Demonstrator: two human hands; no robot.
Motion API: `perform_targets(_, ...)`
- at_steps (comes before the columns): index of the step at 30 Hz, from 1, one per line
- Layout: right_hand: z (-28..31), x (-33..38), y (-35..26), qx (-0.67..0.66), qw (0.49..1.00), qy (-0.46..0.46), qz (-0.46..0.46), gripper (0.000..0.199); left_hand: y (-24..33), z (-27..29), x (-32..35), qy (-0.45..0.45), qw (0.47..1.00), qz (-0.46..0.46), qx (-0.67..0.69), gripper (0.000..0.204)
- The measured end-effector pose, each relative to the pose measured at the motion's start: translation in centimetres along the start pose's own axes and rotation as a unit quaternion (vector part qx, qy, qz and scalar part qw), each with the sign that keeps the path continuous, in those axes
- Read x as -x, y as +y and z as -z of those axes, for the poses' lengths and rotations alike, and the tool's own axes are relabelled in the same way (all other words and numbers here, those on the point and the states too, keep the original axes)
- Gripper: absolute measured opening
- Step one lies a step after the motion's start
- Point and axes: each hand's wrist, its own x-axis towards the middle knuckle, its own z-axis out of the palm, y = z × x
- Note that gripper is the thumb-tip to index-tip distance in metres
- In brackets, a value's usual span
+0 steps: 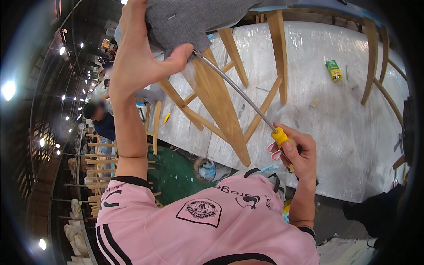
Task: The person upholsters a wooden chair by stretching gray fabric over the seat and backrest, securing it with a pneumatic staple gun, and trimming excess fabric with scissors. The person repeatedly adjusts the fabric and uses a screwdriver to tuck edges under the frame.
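My right hand (pixel 301 152) is wrapped round the yellow handle of a long screwdriver (pixel 238 89), whose metal shaft slants up and left. Its tip reaches the edge of a grey fabric chair seat (pixel 187 22), right beside the thumb of my left hand (pixel 137 57). That hand spans the seat's corner, thumb on the fabric; its fingertips are cut off by the upper edge of the picture. A staple shows in the fabric. Below the seat, a wooden chair leg (pixel 218 104) slants toward me, with some white stuffing near its top.
A plastic-wrapped work surface (pixel 327 115) holds a green-yellow packet (pixel 334 70) and scraps. Red-handled scissors (pixel 274 151) are near my right hand. More wooden legs (pixel 372 62) rise at right. A bin (pixel 207 170) stands on the green floor; a person (pixel 104 121) is at far left.
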Motion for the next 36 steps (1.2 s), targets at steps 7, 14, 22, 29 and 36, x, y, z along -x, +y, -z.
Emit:
perform_targets(7, -0.3, 0.0, 0.3, -0.031, 0.999, -0.016, -0.026, 0.046, 1.4, -0.6, -0.4, 0.014, 1.000, -0.023, 0.005, 0.100)
perform_targets(14, -2.4, -0.6, 0.7, 0.110, 0.989, 0.067, 0.070, 0.042, 0.5, -0.7, 0.4, 0.018, 0.999, -0.033, 0.028, 0.077)
perform_targets(22, -6.0, -1.7, 4.9, 0.078, 0.982, 0.102, 0.136, 0.039, 0.3, -0.5, 0.9, 0.016, 0.999, -0.041, 0.007, 0.080)
perform_targets(29, -7.0, -1.0, 4.0, -0.007, 0.998, 0.054, 0.025, 0.040, 2.7, -1.7, -0.1, 0.057, 0.998, -0.010, 0.013, 0.079)
perform_targets(36, -2.1, 0.9, 2.8, 0.078, 0.991, 0.098, 0.048, 0.040, 2.5, -2.3, 0.3, 0.084, 0.996, 0.004, -0.019, 0.077)
